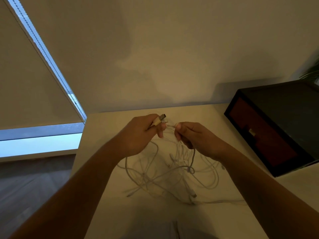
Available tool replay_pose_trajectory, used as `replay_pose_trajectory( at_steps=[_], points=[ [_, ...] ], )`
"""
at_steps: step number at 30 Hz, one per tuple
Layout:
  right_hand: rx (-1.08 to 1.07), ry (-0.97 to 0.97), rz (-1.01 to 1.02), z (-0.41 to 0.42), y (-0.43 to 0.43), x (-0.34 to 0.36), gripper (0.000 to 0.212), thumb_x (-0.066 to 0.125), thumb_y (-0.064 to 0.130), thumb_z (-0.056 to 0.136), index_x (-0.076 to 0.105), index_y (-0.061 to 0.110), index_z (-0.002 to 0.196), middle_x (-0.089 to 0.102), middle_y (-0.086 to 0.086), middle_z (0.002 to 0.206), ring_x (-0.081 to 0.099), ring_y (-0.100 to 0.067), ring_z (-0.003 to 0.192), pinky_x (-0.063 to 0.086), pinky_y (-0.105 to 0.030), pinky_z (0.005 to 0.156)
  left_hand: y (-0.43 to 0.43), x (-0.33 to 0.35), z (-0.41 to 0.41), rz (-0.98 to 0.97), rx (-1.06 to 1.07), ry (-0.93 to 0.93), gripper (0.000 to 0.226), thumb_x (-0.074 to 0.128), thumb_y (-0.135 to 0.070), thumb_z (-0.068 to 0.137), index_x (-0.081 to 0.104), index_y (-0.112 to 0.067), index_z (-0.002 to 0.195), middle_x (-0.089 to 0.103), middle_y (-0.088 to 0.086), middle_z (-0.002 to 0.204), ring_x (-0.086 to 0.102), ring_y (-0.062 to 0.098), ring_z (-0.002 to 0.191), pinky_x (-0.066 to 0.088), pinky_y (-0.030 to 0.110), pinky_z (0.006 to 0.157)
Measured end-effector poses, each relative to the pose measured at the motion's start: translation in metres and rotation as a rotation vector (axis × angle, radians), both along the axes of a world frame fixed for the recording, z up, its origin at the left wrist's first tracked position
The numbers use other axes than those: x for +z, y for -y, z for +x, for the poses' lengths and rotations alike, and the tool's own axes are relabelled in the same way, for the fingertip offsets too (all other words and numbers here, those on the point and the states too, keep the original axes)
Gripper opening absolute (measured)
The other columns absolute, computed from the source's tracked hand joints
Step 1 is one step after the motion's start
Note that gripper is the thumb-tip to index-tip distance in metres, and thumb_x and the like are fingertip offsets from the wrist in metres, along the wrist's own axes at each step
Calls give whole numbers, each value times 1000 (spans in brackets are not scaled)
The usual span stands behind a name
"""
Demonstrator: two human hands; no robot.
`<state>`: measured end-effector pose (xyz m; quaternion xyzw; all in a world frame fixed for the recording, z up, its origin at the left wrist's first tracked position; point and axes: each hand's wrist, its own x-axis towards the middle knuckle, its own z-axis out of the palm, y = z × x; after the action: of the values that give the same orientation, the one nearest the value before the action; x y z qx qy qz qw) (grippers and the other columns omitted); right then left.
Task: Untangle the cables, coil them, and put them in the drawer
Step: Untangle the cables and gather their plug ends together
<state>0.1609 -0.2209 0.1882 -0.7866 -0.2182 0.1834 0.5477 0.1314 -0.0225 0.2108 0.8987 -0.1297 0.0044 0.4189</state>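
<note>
The place looks like a home: roller blind (pixel 25 75) at 10 o'clock, houseplant (pixel 312 71) at 2, wooden floor (pixel 34 178) at 8.

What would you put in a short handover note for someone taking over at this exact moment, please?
Left hand: grips a USB plug, raised above the table.
Right hand: pinches a strand of the white cables close to that plug.
Cables: most lie in a loose tangle on the table below both hands.
Drawer: in the dark unit at the right, looks closed.
Done: one cable end found and lifted.
Left: pull each cable free, coil them, open the drawer and put them in.
</note>
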Motion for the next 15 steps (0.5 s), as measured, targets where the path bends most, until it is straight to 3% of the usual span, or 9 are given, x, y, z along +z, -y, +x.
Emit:
replay_pose_trajectory(
  at_steps=[3, 5, 8, 15],
  points=[
    [-57, -11, -58, 0, 9, -19, 44, 36, 39, 99, 47, 13, 65, 35, -2, 55, 31, -11, 49, 27, -24, 49, -9, 4, 3, -197, 111, 35, 31, 46, -9, 98, 56, -26, 75, 61, -22, 60, 53, -2, 58, 38, 7, 60],
    [-64, -22, -101, -3, 15, -30, 44, 34, 36, 101, 42, 12, 65, 35, -1, 55, 31, -8, 47, 27, -19, 47, -16, 9, 4, -266, 170, 85, 31, 45, -5, 99, 55, -24, 76, 59, -20, 58, 50, -4, 54, 38, 6, 59],
    [-54, -44, -148, -6, 17, -43, 44, 33, 35, 101, 40, 11, 65, 35, 2, 54, 30, -3, 44, 27, -16, 46, -21, 13, 5, -220, 192, 135, 31, 46, -10, 99, 55, -26, 75, 54, -9, 62, 49, -3, 55, 39, 6, 60],
    [-35, -65, -224, -1, 23, -51, 43, 37, 34, 101, 43, 13, 64, 41, 4, 54, 35, -7, 49, 32, -18, 51, -31, 12, 4, -140, 221, 188, 29, 46, -14, 100, 55, -26, 75, 51, -6, 63, 51, -3, 58, 36, 5, 59]
  ],
)
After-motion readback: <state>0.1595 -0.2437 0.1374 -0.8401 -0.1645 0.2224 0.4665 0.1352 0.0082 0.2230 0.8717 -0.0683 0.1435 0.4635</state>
